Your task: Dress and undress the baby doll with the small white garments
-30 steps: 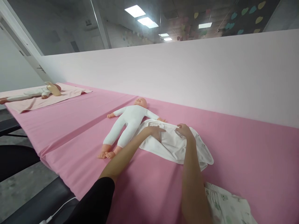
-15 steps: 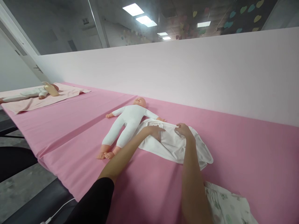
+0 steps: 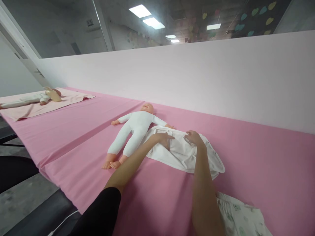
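Note:
A white baby garment (image 3: 180, 154) lies spread on the pink padded surface, with a rounded flap at its right end. My left hand (image 3: 164, 139) rests on its left half, fingers stretched over the cloth. On the upper right part of the garment is my right hand (image 3: 195, 137), its fingers bent and apart, touching the fabric. What lies under the fingertips is partly hidden. Just left of the garment, a baby doll (image 3: 139, 121) in a white bodysuit lies on its back. One of the doll's hands reaches the garment's top edge.
A folded patterned cloth (image 3: 240, 213) lies near my right forearm. At the far left, another doll (image 3: 31, 99) lies on a light pink towel (image 3: 71, 101). A white wall (image 3: 172, 75) borders the pink surface (image 3: 81, 131) at the back. Black padded seats (image 3: 46, 213) stand along the left edge.
Both hands stay almost in place on the white garment. The view has shifted very slightly; nothing else visibly moves.

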A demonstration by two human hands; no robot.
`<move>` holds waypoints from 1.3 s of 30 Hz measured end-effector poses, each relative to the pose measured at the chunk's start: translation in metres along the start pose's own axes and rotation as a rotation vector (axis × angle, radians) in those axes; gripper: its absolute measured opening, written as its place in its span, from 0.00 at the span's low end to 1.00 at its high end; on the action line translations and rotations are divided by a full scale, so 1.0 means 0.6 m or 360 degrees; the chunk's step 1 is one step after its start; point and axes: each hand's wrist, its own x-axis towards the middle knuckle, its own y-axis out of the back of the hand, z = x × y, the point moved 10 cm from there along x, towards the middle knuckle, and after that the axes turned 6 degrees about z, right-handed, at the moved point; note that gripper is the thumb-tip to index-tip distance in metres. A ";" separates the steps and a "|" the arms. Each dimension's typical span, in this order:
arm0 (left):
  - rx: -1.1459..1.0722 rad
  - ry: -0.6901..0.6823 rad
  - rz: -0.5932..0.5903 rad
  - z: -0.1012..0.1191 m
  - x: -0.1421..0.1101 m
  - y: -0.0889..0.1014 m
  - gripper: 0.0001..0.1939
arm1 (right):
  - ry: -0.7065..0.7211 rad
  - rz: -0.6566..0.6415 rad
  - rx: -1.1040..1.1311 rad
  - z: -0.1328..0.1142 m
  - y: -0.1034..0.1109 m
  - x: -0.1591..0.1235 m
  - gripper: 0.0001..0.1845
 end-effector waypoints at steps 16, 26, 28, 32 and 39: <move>-0.0001 -0.0084 -0.0164 -0.019 0.019 -0.037 0.50 | 0.0066 0.0176 0.0337 0.038 0.007 0.010 0.18; 0.0273 -0.0004 0.0129 0.003 -0.019 0.007 0.46 | 0.0012 0.0175 0.0584 0.062 0.015 0.010 0.15; 0.0183 -0.0134 0.0212 0.021 -0.056 0.040 0.42 | 0.0006 0.0183 0.0604 0.068 0.012 0.013 0.15; -0.0030 -0.0238 0.0560 -0.010 -0.151 0.144 0.35 | -0.0017 0.0215 0.0504 0.069 0.013 0.016 0.16; -0.0064 0.0897 0.0882 -0.291 -0.221 0.196 0.31 | -0.0012 0.0188 0.0300 0.049 0.014 0.011 0.17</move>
